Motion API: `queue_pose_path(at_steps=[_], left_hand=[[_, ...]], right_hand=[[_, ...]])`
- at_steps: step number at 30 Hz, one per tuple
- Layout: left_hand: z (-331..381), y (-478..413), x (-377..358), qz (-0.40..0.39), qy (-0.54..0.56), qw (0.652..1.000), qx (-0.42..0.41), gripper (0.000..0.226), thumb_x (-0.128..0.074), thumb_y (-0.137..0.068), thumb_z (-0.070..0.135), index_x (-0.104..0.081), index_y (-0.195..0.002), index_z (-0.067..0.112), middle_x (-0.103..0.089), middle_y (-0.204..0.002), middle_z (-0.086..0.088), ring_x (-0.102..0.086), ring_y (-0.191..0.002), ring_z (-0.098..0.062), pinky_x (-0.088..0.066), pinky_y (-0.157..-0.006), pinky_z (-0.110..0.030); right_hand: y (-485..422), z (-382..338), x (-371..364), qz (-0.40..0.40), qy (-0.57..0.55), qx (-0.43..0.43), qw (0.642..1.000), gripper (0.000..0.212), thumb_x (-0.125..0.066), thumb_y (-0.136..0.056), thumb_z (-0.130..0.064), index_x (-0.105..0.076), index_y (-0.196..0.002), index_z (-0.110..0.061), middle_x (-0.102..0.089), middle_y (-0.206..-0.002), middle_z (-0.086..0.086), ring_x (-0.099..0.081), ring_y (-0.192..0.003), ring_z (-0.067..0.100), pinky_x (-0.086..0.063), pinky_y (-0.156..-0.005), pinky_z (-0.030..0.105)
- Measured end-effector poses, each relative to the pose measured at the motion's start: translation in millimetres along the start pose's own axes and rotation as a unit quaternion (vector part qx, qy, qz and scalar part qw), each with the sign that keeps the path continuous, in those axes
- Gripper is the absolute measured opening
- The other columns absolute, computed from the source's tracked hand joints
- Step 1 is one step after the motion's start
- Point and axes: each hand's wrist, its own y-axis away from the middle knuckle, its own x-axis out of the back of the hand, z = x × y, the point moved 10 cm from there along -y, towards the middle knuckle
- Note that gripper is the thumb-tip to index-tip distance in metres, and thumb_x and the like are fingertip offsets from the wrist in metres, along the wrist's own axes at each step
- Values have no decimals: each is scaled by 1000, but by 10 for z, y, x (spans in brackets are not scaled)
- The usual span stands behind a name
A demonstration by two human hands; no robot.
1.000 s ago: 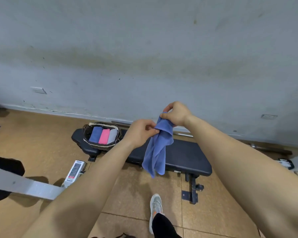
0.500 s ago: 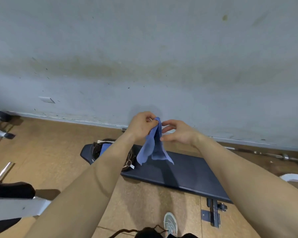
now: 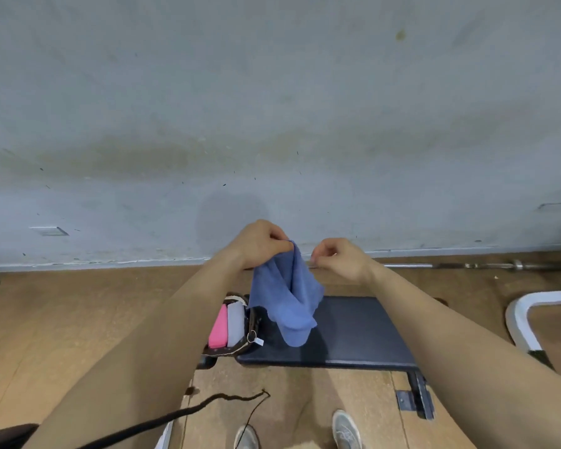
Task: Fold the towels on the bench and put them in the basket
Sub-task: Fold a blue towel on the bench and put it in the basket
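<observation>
Left hand (image 3: 259, 243) is pinching the top corner of the blue towel (image 3: 285, 296), so it hangs limp, long axis straight down, over the bench (image 3: 353, 328) just right of the basket (image 3: 237, 346). Right hand (image 3: 339, 259) sits just beside the top edge, fingers curled; can't tell if it's got cloth. It's closer to the free corner imo.

The left hand (image 3: 259, 244) pinches a blue towel (image 3: 285, 296) (hanging limp) above the bench (image 3: 353, 332).
</observation>
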Motion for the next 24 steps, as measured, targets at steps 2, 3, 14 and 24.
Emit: queue_pose_path(at_steps=[2,3,14,24], left_hand=[[-69,-43,-19,-23,20,999,-14,25,-67,-88,22,-69,-64,28,-66,-64,16,-58,-66,-2,-42,-61,-16],[-90,-56,-46,-38,23,999,-23,25,-67,-87,22,-69,-63,27,-66,-65,15,-57,-66,-2,-42,-61,-17],[-283,68,-238,-161,14,981,-110,26,-62,-95,24,-69,-71,26,-65,-72,9,-55,-68,-4,-42,-65,-19],[-170,109,-665,-165,-63,976,-124,21,-60,-98,36,-63,-79,28,-61,-79,10,-55,-77,-11,-41,-68,-22]], right_hand=[[33,-21,-175,-13,-52,-7,999,20,-78,-80,-28,-70,-97,-21,-64,-86,-2,-61,-76,13,-53,-73,29],[38,-63,-280,-12,-58,0,998,20,-81,-78,-28,-69,-93,-21,-61,-83,-2,-58,-72,11,-50,-69,27],[351,-108,-504,79,143,-23,986,33,-73,-86,-40,-63,-71,-12,-54,-60,0,-46,-59,15,-37,-58,32],[650,202,-349,25,216,-55,975,37,-67,-91,-36,-53,-60,-22,-49,-56,-4,-42,-53,11,-33,-53,26]])
